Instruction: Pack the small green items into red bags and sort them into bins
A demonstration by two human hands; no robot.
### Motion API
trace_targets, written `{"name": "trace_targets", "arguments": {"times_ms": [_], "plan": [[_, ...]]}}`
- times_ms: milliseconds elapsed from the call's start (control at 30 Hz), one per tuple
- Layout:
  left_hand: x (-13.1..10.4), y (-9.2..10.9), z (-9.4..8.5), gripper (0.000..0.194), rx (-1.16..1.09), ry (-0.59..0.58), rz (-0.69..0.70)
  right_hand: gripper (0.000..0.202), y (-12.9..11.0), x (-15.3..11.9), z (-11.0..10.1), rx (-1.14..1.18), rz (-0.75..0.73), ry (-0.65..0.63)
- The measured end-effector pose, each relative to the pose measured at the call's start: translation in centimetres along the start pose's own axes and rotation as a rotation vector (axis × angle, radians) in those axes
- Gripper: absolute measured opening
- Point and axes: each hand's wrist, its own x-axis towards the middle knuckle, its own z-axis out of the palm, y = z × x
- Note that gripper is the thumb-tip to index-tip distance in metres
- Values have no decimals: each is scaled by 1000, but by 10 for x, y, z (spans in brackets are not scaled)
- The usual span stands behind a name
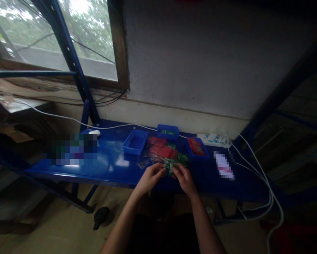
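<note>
Close to the front edge of the blue table, my left hand (153,175) and my right hand (183,177) pinch a small clear-and-green packet (170,164) between them. Its contents are too small to make out. Just beyond my fingers lie red packets (161,152) in a loose pile. Green pieces (183,157) are heaped at the pile's right, near my right hand. To the left of the pile, small clear packets (144,163) with dark slim contents rest on the table, nearest my left hand.
Behind the pile stand a blue bin (135,142), another bin with green pieces (167,131) and a bin (198,148) holding red packets. A power strip (213,140) with white cables (269,190) is at the right. A white mouse-like object (95,133) lies left on the table (108,158).
</note>
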Motion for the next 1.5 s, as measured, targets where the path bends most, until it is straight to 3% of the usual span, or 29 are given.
{"name": "trace_targets", "arguments": {"times_ms": [167,367,533,1033,1167,1333,1500], "plan": [[0,0,0,29,27,7,-1,25,-3,-1,-1,-118,-116,89],[0,2,-2,29,36,24,12,31,-8,-4,-2,-107,-20,58],[0,4,-2,27,16,29,11,24,-8,-4,-1,19,8,55],[1,-3,0,33,-134,90,-14,46,4,-6,-7,221,-94,-2],[2,0,-1,27,-123,97,-5,34,0,-7,-7,180,-50,15],[0,9,-4,39,-11,42,7,19,-6,-6,-4,152,-6,17],[1,5,-2,30,-12,14,-11,13,1,-3,-2,113,-21,7]]}}
